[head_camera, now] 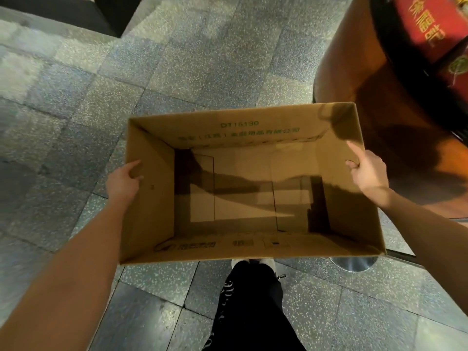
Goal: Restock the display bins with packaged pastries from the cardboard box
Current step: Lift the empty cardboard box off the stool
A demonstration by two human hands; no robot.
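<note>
Nearest us: two bare forearms reaching forward, and below them a dark trouser leg (249, 312) with pale shoe tips (239, 262) showing just under the box's near edge.

Cardboard box (240, 127): held up off the speckled tile floor (202, 59), level, open side up, straight ahead of the legs. Green print on the far inner wall and along the near one. Inside we see only bare bottom flaps and shadow, with no packaged pastries anywhere.

Left grip (124, 182): closed on the left end wall from outside, thumb and fingers curled in at the wall, apparently at a handle cut-out.

Right grip (367, 173): closed on the right end wall beside an oval cut-out, forefinger stretched forward along the inner face. We judge that finger steadies the wall against flexing.

One grip at each short end makes sense: the load is light and wide, and this keeps it balanced and the opening in view.

To the right, close by the box, a rounded wooden display stand (379, 122); red printed packs (425, 29) sit on top, blurred. No bins can be made out. A metal disc (354, 264) lies on the floor beneath the box's right corner.

Our reading: the stock is out, and this box is being carried as an empty.
</note>
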